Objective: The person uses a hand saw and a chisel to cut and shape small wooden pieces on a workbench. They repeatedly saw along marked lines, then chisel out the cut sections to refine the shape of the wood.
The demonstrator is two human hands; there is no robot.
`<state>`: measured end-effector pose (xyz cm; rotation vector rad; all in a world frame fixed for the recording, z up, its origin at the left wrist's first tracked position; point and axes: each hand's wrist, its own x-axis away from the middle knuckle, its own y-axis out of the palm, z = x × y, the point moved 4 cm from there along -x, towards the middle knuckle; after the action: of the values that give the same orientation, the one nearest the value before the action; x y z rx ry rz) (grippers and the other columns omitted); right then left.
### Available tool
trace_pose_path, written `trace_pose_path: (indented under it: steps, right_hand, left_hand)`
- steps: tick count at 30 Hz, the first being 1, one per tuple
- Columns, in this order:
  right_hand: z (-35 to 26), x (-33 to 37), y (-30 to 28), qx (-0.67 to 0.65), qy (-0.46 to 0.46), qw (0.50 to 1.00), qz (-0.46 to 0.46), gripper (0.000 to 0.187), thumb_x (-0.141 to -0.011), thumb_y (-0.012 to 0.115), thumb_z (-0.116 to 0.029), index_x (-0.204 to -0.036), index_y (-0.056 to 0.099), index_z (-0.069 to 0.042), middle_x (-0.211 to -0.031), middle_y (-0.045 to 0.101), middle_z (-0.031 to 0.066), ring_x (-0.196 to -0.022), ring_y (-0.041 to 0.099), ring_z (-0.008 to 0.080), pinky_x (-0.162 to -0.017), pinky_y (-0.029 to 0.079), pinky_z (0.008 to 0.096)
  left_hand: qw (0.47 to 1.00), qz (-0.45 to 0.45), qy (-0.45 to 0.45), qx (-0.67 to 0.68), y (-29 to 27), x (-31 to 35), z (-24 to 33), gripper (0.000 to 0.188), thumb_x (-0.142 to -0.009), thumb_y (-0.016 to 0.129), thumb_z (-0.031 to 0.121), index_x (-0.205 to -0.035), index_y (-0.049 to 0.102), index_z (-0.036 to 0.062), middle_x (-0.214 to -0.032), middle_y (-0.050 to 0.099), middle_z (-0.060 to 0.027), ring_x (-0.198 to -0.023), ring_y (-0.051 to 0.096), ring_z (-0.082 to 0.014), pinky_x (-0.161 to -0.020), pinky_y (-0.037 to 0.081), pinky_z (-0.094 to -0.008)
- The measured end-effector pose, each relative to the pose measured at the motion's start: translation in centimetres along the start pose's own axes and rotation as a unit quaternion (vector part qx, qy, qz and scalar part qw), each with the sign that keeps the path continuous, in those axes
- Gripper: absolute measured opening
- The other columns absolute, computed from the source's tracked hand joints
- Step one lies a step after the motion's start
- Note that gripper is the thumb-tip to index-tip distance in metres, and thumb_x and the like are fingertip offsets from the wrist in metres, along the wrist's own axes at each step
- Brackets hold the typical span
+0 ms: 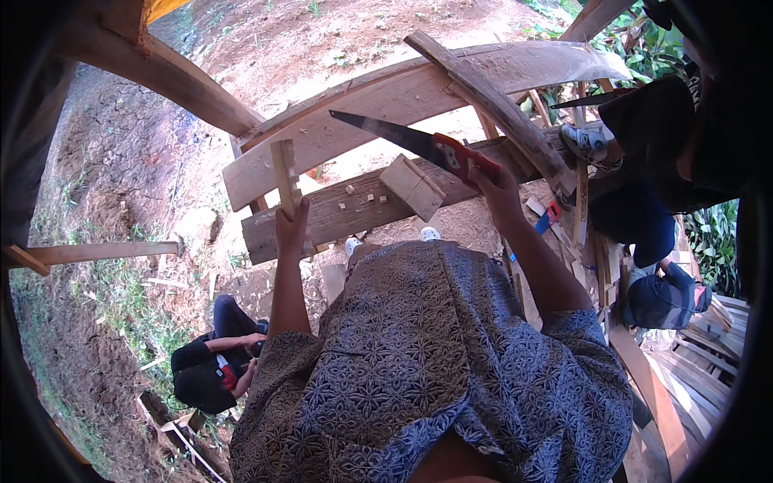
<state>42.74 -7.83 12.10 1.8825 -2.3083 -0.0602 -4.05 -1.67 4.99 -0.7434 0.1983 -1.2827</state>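
Note:
In my right hand (495, 189) is the red handle of a handsaw (394, 135); its dark blade points up and to the left, above the bench and touching no wood that I can see. My left hand (291, 229) is closed round the lower end of a short wooden strip (284, 173), held upright by the near plank's left part. Between the hands a small wooden board (412, 187) with a line across it lies tilted on the near bench plank (326, 211). Several small cut wood blocks (349, 190) are scattered beside it.
A long plank (386, 98) runs behind, with a beam (491, 109) lying slantwise across both planks. At right, another person (652, 137) has a shoe on the bench, near a second saw (592, 98). Someone sits at lower left (213, 362). A blue-and-red saw (548, 217) lies among offcuts.

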Motion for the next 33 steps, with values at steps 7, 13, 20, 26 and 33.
trace_pose_path:
  steps: [7, 13, 20, 26, 33]
  right_hand:
    - [10.0, 0.1, -2.0, -0.310, 0.129, 0.934, 0.119, 0.045, -0.107, 0.061, -0.024, -0.146, 0.044, -0.012, -0.134, 0.058, 0.0068, -0.118, 0.062, 0.0169, -0.095, 0.058, 0.0315]
    - [18.0, -2.3, -0.9, -0.162, 0.263, 0.936, 0.170, 0.051, -0.105, 0.059, -0.043, -0.140, 0.051, -0.007, -0.129, 0.061, 0.0100, -0.110, 0.067, 0.0182, -0.084, 0.060, 0.0307]
    - [18.5, -1.6, -4.7, 0.118, 0.419, 0.899, 0.046, 0.054, -0.101, 0.061, -0.055, -0.124, 0.063, -0.006, -0.093, 0.071, 0.0083, -0.075, 0.071, 0.0192, -0.064, 0.058, 0.0303]
    - [15.7, -2.2, -9.4, 0.259, 0.257, 0.930, 0.045, 0.046, -0.101, 0.063, -0.045, -0.087, 0.074, -0.003, -0.066, 0.064, 0.0036, -0.054, 0.057, 0.0115, -0.050, 0.045, 0.0293]
    - [14.6, -1.2, -17.7, 0.284, 0.188, 0.929, 0.148, 0.041, -0.100, 0.065, -0.042, -0.086, 0.074, -0.004, -0.067, 0.065, 0.0031, -0.060, 0.060, 0.0115, -0.059, 0.047, 0.0307]
  left_hand:
    - [0.998, -0.001, -0.061, -0.020, 6.1, 10.7, -7.2, 0.089, -0.081, 0.075, 0.071, -0.121, 0.057, -0.0058, -0.113, 0.069, -0.0264, -0.107, 0.069, -0.0380, -0.093, 0.053, -0.0465]
    - [0.994, -0.031, -0.088, -0.060, 3.8, 14.4, -6.3, 0.084, -0.080, 0.081, 0.063, -0.123, 0.055, -0.0045, -0.111, 0.071, -0.0252, -0.105, 0.070, -0.0394, -0.092, 0.054, -0.0469]
    - [0.992, -0.014, -0.051, -0.115, 3.5, 12.8, -6.0, 0.087, -0.078, 0.085, 0.055, -0.130, 0.048, -0.0044, -0.116, 0.069, -0.0267, -0.108, 0.070, -0.0397, -0.093, 0.054, -0.0474]
    - [0.985, -0.002, -0.067, -0.162, 5.5, 9.9, -6.6, 0.092, -0.080, 0.084, 0.051, -0.136, 0.037, -0.0033, -0.123, 0.065, -0.0287, -0.110, 0.067, -0.0455, -0.094, 0.054, -0.0510]
    - [0.988, 0.083, -0.043, -0.120, 6.1, 9.4, -7.2, 0.085, -0.081, 0.083, 0.047, -0.135, 0.038, -0.0013, -0.130, 0.058, -0.0310, -0.118, 0.061, -0.0459, -0.097, 0.052, -0.0531]
